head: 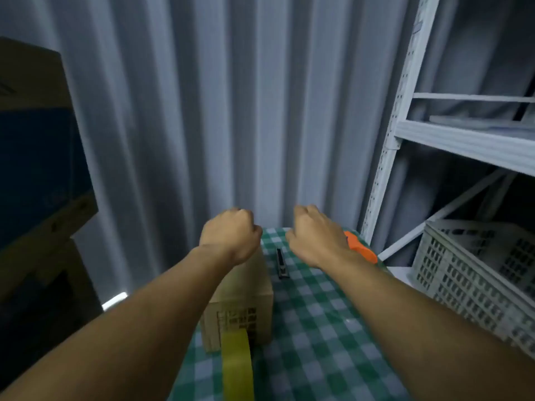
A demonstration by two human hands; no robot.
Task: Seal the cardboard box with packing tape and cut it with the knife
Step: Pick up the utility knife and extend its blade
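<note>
The cardboard box (243,296) sits closed on the checked table (318,328), yellow tape (237,366) running down its near face. The knife (282,263) lies just right of the box. Left hand (231,234) and right hand (315,234), each grip curled into an empty fist, hover above the box.

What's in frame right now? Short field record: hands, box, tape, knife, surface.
left hand: fisted, raised over the box, holds nothing visible
right hand: loosely curled, raised, apparently empty
cardboard box: on the table, under the left hand
yellow tape: strip hanging down the box's near side
knife: dark, flat on the cloth, right of the box
checkered tablecloth: green and white
</note>
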